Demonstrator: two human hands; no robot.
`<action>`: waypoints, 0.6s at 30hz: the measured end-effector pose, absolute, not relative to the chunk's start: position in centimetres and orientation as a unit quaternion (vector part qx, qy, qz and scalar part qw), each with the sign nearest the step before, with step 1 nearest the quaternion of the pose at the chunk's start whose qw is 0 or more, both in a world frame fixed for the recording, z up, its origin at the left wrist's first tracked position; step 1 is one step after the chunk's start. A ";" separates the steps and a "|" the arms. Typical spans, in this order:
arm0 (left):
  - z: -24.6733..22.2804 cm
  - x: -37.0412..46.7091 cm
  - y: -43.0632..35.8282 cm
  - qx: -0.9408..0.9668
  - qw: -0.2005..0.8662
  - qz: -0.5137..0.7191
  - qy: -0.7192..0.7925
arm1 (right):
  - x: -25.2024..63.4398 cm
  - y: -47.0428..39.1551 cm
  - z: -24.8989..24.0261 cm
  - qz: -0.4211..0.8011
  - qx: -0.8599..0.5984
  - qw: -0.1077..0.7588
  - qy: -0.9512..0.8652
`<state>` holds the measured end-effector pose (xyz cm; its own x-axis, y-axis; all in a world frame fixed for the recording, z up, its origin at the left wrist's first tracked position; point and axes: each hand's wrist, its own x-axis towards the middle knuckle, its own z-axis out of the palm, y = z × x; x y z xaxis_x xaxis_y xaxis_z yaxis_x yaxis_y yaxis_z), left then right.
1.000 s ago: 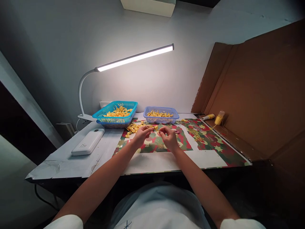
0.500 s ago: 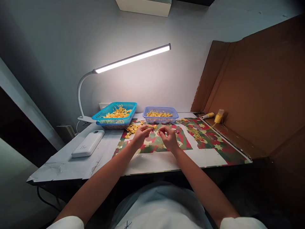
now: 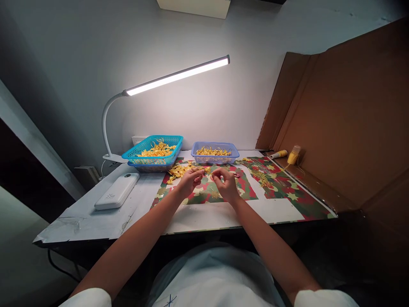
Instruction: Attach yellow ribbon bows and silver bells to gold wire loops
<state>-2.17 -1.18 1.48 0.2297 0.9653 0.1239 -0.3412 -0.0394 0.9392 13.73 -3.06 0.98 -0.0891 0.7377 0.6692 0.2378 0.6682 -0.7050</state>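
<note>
My left hand point(image 3: 191, 181) pinches a small yellow ribbon piece point(image 3: 207, 170) between thumb and forefinger, over the camouflage-patterned sheet point(image 3: 211, 194). Close beside it on the right, my right hand point(image 3: 225, 183) has its thumb and fingertips pressed together at the ribbon's right end; what they hold is too small to make out. A loose pile of yellow ribbon pieces point(image 3: 177, 171) lies just behind and left of my left hand. Thin golden strands point(image 3: 262, 178) lie on the sheet to the right of my right hand.
Behind stand a turquoise basket point(image 3: 176, 140) and a purple basket point(image 3: 235, 153), both holding yellow pieces. A white power bank point(image 3: 117, 192) lies left, below a lit lamp point(image 3: 179, 76). At right are a yellow spool point(image 3: 293, 156), a yellow-and-white tube point(image 3: 278, 154) and cardboard point(image 3: 338, 115).
The view has shifted slightly. Both hands stay close together at nearly the same spot, with the left fingers slightly changed in pose.
</note>
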 end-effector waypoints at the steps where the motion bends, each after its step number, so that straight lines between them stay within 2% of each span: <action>1: 1.5 -2.2 -1.2 0.485 0.624 0.524 0.319 | 13.7 -3.1 1.0 0.215 -0.343 0.579 -0.708; 9: 1.7 -2.5 -1.5 0.449 0.682 0.481 0.319 | 13.9 -2.8 0.7 0.195 -0.325 0.574 -0.726; 18: 1.6 -2.5 -1.2 0.431 0.690 0.473 0.338 | 14.3 -2.2 0.3 0.108 -0.302 0.574 -0.754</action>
